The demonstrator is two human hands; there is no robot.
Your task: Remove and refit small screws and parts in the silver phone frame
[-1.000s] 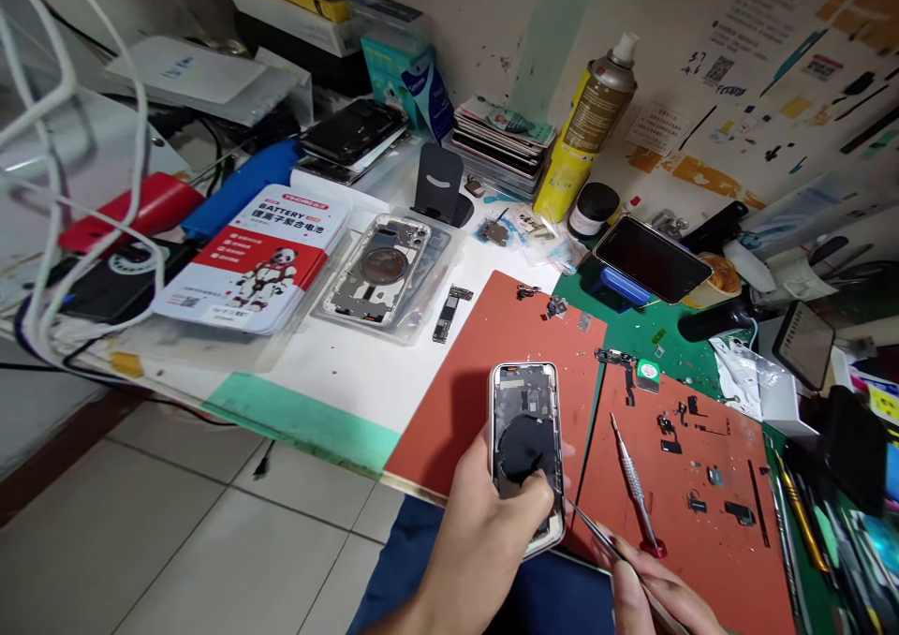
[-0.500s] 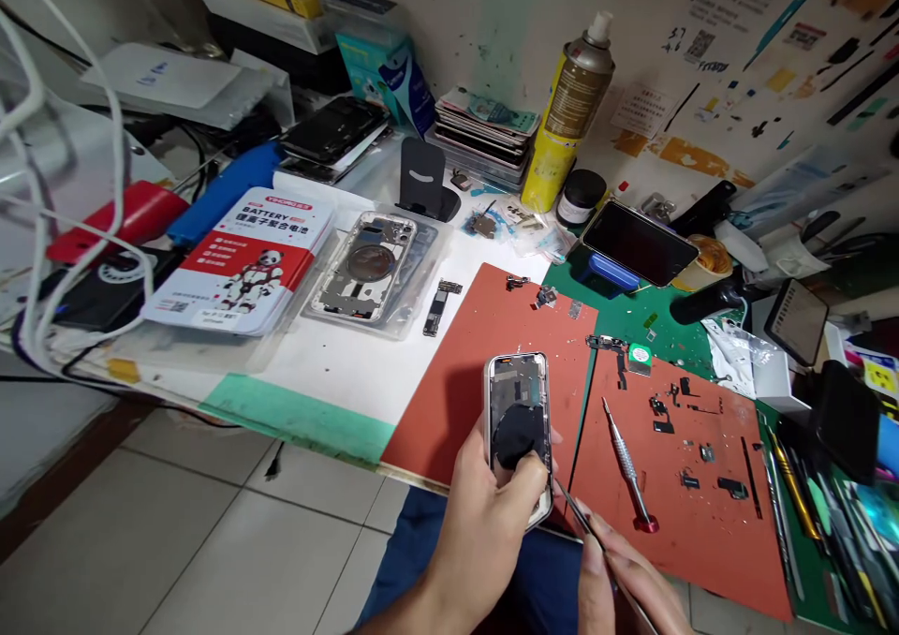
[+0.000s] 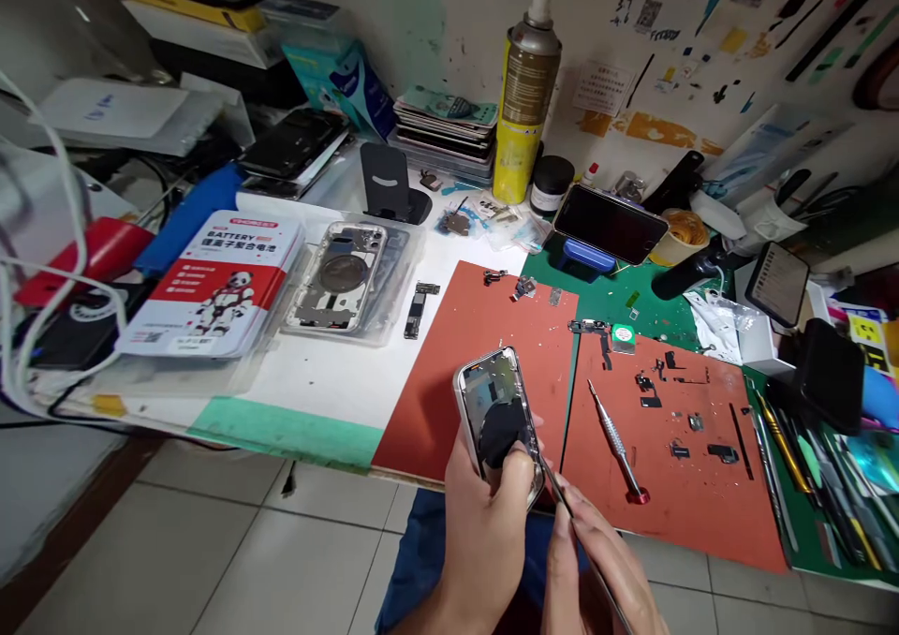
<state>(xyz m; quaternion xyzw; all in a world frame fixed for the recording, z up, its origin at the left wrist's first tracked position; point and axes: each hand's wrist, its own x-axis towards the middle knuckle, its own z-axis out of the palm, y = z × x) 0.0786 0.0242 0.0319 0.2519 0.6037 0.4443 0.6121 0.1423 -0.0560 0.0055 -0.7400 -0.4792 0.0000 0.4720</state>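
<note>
My left hand [image 3: 488, 523] is wrapped round an open phone housing [image 3: 492, 401], its thumb pressed on the inside near the lower end. A dark round patch shows in the housing above the thumb. In my right hand [image 3: 596, 560] is a thin metal tool [image 3: 580, 532], pinched between thumb and fingers, its tip at the housing's lower right edge. Whether the tip touches the edge is too small to tell. A silver screwdriver [image 3: 616, 443] with a red end lies on the reddish mat [image 3: 534, 335] to the right.
Small phone parts [image 3: 650, 387] lie on the right mat. Left are a logic board [image 3: 421, 310], another housing [image 3: 338, 274] in a clear tray and a battery box [image 3: 217, 284]. Behind stand a spray can [image 3: 523, 110] and a propped phone [image 3: 610, 225]. Tools [image 3: 787, 429] line the right side.
The view has shifted. The phone housing has tilted, its top leaning further left. My right hand has brought the tool up close along the housing's right edge. Both hands keep their hold.
</note>
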